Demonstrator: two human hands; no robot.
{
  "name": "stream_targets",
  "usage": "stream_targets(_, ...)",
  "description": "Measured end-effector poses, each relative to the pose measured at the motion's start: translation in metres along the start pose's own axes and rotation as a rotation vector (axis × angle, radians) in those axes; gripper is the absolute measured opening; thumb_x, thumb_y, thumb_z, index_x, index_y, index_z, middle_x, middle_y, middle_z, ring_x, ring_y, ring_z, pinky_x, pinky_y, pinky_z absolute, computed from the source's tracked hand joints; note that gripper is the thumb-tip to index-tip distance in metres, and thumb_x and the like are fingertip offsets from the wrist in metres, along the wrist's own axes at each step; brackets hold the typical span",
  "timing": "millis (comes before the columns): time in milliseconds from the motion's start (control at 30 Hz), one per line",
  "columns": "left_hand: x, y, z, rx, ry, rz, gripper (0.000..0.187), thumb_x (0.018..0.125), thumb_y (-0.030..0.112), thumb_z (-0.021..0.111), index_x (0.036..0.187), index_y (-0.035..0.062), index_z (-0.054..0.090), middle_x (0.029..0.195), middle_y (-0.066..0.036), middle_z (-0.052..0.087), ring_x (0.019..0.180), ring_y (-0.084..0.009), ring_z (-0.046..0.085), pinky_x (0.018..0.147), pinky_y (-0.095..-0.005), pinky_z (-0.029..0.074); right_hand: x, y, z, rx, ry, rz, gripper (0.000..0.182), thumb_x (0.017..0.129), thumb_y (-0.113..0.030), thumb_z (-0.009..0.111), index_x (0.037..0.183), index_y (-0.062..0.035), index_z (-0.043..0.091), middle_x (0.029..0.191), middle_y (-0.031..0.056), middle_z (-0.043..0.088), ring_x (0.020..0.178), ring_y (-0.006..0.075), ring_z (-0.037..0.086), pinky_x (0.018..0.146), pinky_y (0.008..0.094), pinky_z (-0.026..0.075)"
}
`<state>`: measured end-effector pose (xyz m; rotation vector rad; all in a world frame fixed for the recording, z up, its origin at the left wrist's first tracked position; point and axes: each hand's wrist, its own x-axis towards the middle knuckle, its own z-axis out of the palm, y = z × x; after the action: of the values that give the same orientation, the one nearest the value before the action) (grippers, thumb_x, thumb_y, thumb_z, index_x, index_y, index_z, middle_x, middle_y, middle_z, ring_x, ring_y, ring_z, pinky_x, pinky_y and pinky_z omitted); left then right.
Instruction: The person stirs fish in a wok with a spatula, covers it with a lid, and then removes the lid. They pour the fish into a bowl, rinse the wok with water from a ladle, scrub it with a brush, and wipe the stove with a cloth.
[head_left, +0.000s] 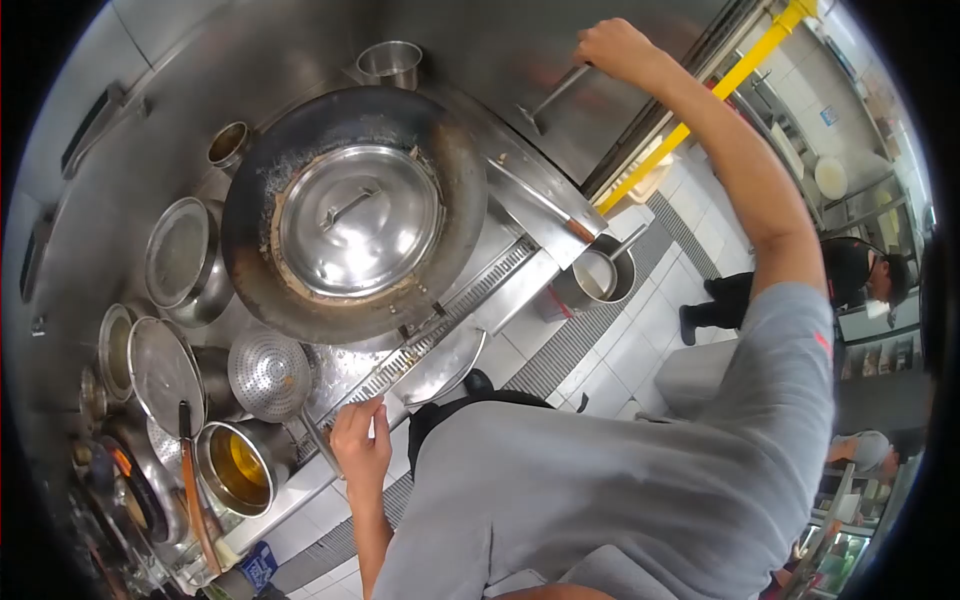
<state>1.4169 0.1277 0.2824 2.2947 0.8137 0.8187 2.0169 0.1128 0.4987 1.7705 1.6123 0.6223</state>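
My right hand [612, 50] is raised at the upper right and closed round a thin metal rod [562, 92]. A short dark crosspiece shows at the rod's far end, in front of the steel panel; its kind is not clear. Low on the left, my left hand [360, 438] has its fingers loosely bent and the thumb apart. Alongside it runs the handle of a perforated skimmer [268, 376], whose round bowl lies on the steel counter. Between the hands stands a large dark wok [455, 235], with a domed steel lid [365, 250] inside it and pale residue round the lid's rim.
A pot of yellowish liquid [215, 465], a wooden-handled strainer [165, 370] and several pans crowd the left. A long-handled tool [535, 195] lies beyond the wok. Below it stands a steel pot [620, 275]. At the right are a yellow pipe [735, 88] and a person in dark clothes [845, 270].
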Motion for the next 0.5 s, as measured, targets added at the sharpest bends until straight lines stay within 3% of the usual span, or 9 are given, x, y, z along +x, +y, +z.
stream_targets(133,-0.001,0.013,0.018,0.024,0.029,0.003,0.011,0.080,-0.003,0.068,0.091,-0.0011,0.068,0.080,-0.014,0.066,0.073,-0.0302,0.062,0.066,-0.0383,0.048,0.005,-0.006,-0.002,-0.041,-0.120,-0.194,0.014,0.086,-0.019,0.061,0.084,-0.0236,0.074,0.092,0.0054,0.070,0.082,0.0268,0.070,0.065,0.0401,0.054)
stream_targets(233,-0.010,0.024,0.027,0.047,0.057,-0.040,0.012,0.079,-0.003,0.068,0.091,-0.0013,0.068,0.080,-0.014,0.066,0.073,-0.0302,0.062,0.066,-0.0382,0.048,0.008,-0.020,0.041,-0.051,-0.139,-0.235,0.014,0.084,-0.024,0.063,0.089,-0.0252,0.075,0.082,0.0038,0.073,0.084,0.0270,0.071,0.069,0.0403,0.055)
stream_targets(300,-0.020,0.032,0.026,0.063,0.068,-0.082,0.012,0.079,-0.004,0.068,0.091,-0.0011,0.068,0.080,-0.014,0.066,0.073,-0.0302,0.063,0.066,-0.0382,0.049,0.013,-0.035,0.098,-0.027,-0.173,0.089,0.013,0.084,-0.026,0.063,0.086,-0.0240,0.076,0.081,0.0038,0.072,0.082,0.0258,0.071,0.069,0.0400,0.054)
stream_targets(367,-0.040,0.043,0.020,0.096,0.117,-0.160,0.013,0.078,-0.004,0.068,0.091,-0.0006,0.069,0.080,-0.014,0.066,0.074,-0.0302,0.063,0.066,-0.0384,0.049,0.006,-0.010,0.122,-0.151,-0.125,-0.087,0.015,0.085,-0.027,0.063,0.093,-0.0224,0.075,0.092,0.0049,0.072,0.098,0.0238,0.068,0.080,0.0397,0.051)
stream_targets(433,-0.057,0.054,0.010,0.153,0.141,-0.223,0.014,0.078,-0.004,0.068,0.091,0.0014,0.069,0.080,-0.013,0.066,0.073,-0.0305,0.063,0.066,-0.0384,0.049,0.004,-0.008,0.141,-0.112,-0.060,-0.073,0.025,0.088,-0.024,0.061,0.112,-0.0225,0.070,0.123,0.0056,0.063,0.128,0.0248,0.048,0.100,0.0436,0.041)
stream_targets(467,-0.064,0.061,0.006,0.169,0.154,-0.254,0.014,0.078,-0.004,0.068,0.091,0.0020,0.069,0.080,-0.013,0.066,0.074,-0.0306,0.063,0.066,-0.0384,0.050,-0.003,-0.007,0.146,-0.173,0.038,-0.130,0.024,0.089,-0.025,0.059,0.110,-0.0212,0.071,0.127,0.0078,0.061,0.128,0.0259,0.048,0.104,0.0457,0.039)
stream_targets(500,-0.073,0.066,0.001,0.182,0.167,-0.284,0.014,0.078,-0.004,0.068,0.091,0.0025,0.070,0.081,-0.013,0.066,0.074,-0.0308,0.063,0.066,-0.0383,0.050,-0.009,-0.021,0.121,-0.084,0.015,-0.053,0.023,0.088,-0.024,0.061,0.108,-0.0196,0.071,0.130,0.0101,0.058,0.131,0.0266,0.046,0.109,0.0469,0.036)
